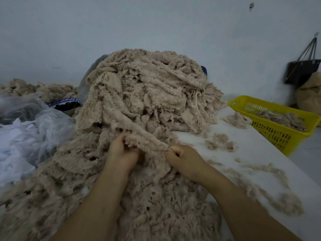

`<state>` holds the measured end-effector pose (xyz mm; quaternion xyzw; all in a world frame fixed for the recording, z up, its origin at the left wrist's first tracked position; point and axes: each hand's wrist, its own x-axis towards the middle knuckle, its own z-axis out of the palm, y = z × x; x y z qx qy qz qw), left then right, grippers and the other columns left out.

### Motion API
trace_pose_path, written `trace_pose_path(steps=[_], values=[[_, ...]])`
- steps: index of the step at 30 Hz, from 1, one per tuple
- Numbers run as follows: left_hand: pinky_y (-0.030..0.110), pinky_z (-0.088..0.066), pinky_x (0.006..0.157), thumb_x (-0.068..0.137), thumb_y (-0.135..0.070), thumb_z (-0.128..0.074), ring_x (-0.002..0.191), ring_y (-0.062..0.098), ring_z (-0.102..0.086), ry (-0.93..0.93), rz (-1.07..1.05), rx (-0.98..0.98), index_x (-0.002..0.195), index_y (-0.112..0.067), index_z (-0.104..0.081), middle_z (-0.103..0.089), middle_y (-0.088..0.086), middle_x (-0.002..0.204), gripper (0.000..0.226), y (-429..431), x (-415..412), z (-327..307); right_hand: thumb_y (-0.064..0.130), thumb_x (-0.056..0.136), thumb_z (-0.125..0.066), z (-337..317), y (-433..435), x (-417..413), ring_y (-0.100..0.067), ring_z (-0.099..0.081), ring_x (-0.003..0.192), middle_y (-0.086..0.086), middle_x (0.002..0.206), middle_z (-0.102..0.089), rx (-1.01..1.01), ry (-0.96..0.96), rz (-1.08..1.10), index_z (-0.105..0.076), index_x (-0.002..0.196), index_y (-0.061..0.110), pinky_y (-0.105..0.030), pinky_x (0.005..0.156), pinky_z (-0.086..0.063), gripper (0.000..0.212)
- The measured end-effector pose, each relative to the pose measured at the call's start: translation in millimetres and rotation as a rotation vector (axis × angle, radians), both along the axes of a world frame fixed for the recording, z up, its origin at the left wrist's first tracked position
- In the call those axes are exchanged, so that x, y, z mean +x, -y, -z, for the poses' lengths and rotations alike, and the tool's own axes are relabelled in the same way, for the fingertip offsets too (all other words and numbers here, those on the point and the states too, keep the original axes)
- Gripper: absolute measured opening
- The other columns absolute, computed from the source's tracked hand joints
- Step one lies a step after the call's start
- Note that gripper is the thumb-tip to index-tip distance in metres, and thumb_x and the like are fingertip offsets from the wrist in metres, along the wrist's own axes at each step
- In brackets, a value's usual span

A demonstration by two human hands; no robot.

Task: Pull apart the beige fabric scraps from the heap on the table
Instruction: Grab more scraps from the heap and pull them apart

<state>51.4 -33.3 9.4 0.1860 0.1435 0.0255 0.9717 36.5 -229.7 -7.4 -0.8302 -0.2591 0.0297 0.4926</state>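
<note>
Taking twelve o'clock as straight ahead toward the wall (156, 23), I have both hands in the near slope of the heap (147, 87) of beige fabric scraps. The heap rises at my twelve o'clock and spills down the white table (260, 153) toward me, under my forearms.

My left hand (121, 152) has its fingers curled into the fuzzy edge of one fabric strip (147, 140) and grasps it from below. My right hand (182, 159) is clenched in a fist around the other end of that strip, at about three o'clock from my left hand. The strip runs between the two hands and lies against the heap behind it. I cannot tell whether it is free of the scraps beneath.

At about two o'clock, small loose tufts (220, 141) lie on the bare tabletop, well apart from my hands. Beyond them, a yellow basket (278, 134) sits at the table's edge and holds a few beige pieces (281, 117). Thin shreds (271, 173) trail along the table at about four o'clock.

At nine to ten o'clock, crumpled clear plastic bags (34, 129) lie beside the heap, with more beige scraps (34, 87) behind them. A dark bag (302, 70) hangs on the wall far off at two o'clock.
</note>
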Motion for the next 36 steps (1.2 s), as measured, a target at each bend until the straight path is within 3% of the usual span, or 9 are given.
trace_pose_path(steps=[2, 6, 13, 19, 22, 25, 30, 33, 36], values=[[0.012, -0.027, 0.039, 0.104, -0.009, -0.035, 0.036, 0.005, -0.030, 0.051, -0.095, -0.095, 0.074, -0.016, -0.047, -0.036, -0.007, 0.048, 0.033, -27, 4, 3, 0.024, 0.100, -0.053, -1, 6, 2, -0.004, -0.027, 0.046, 0.012, 0.052, -0.031, 0.013, 0.007, 0.054, -0.027, 0.063, 0.024, -0.013, 0.047, -0.030, 0.045], [0.015, -0.025, 0.038, 0.107, -0.024, -0.035, 0.038, 0.005, -0.028, 0.093, -0.129, -0.116, 0.077, -0.018, -0.047, -0.034, -0.008, 0.050, 0.033, -42, 5, 6, 0.015, 0.097, -0.054, -2, 11, 7, -0.003, -0.028, 0.047, 0.007, 0.063, -0.032, 0.113, 0.050, 0.221, -0.026, 0.066, 0.018, -0.012, 0.048, -0.031, 0.042], [0.025, -0.049, 0.069, 0.096, -0.053, -0.055, 0.084, 0.006, -0.056, -0.054, 0.109, 0.639, 0.105, -0.017, -0.062, -0.056, -0.001, 0.082, 0.038, 5, 7, 5, 0.008, 0.095, -0.057, -1, 0, -2, -0.002, -0.031, 0.049, 0.016, 0.057, -0.037, 0.143, 0.032, 0.052, -0.026, 0.062, 0.021, -0.012, 0.056, -0.037, 0.047], [0.028, -0.058, 0.070, 0.101, -0.031, -0.054, 0.073, 0.015, -0.072, 0.017, -0.007, 0.274, 0.097, -0.010, -0.068, -0.073, 0.003, 0.079, 0.027, -2, 4, 0, 0.011, 0.095, -0.056, 0, -3, -2, -0.003, -0.025, 0.044, 0.012, 0.049, -0.027, 0.011, -0.002, -0.003, -0.025, 0.061, 0.025, -0.012, 0.050, -0.032, 0.049], [0.016, -0.047, 0.066, 0.102, -0.027, -0.052, 0.060, 0.007, -0.060, 0.048, -0.182, -0.011, 0.091, -0.015, -0.063, -0.064, -0.002, 0.067, 0.020, -27, 9, 0, 0.014, 0.095, -0.056, -2, 4, -1, -0.002, -0.025, 0.042, 0.013, 0.046, -0.028, 0.027, -0.009, 0.050, -0.027, 0.055, 0.031, -0.011, 0.046, -0.029, 0.053], [0.015, -0.039, 0.059, 0.105, -0.031, -0.045, 0.051, 0.003, -0.050, 0.074, -0.241, -0.033, 0.089, -0.015, -0.060, -0.055, -0.005, 0.063, 0.027, -33, 10, 5, 0.018, 0.096, -0.056, -4, 15, 3, -0.001, -0.026, 0.041, 0.015, 0.045, -0.031, 0.161, -0.050, 0.175, -0.034, 0.048, 0.032, -0.012, 0.043, -0.027, 0.054], [0.023, -0.051, 0.054, 0.094, -0.057, -0.053, 0.060, 0.008, -0.064, 0.030, -0.038, 0.619, 0.103, -0.012, -0.067, -0.068, -0.003, 0.069, 0.048, 9, 4, 6, 0.015, 0.097, -0.056, -6, 8, 2, -0.004, -0.028, 0.044, 0.012, 0.052, -0.031, 0.316, 0.048, 0.314, -0.027, 0.058, 0.028, -0.010, 0.046, -0.029, 0.051], [0.026, -0.039, 0.051, 0.090, -0.069, -0.052, 0.052, 0.008, -0.053, -0.027, -0.005, 1.088, 0.080, -0.026, -0.071, -0.057, -0.009, 0.057, 0.048, 23, -4, 8, 0.015, 0.097, -0.058, -7, 5, -3, -0.011, -0.040, 0.050, 0.004, 0.060, -0.036, 0.367, 0.125, 0.358, -0.029, 0.064, 0.020, -0.012, 0.052, -0.034, 0.044], [0.022, -0.049, 0.060, 0.088, -0.076, -0.045, 0.064, 0.005, -0.067, 0.242, 0.206, 1.259, 0.082, -0.032, -0.077, -0.073, -0.009, 0.074, 0.054, 36, -16, 5, 0.010, 0.092, -0.061, -12, 1, -6, -0.003, -0.037, 0.056, 0.010, 0.064, -0.038, 0.310, 0.230, 0.334, -0.033, 0.066, 0.017, -0.014, 0.054, -0.034, 0.038]])
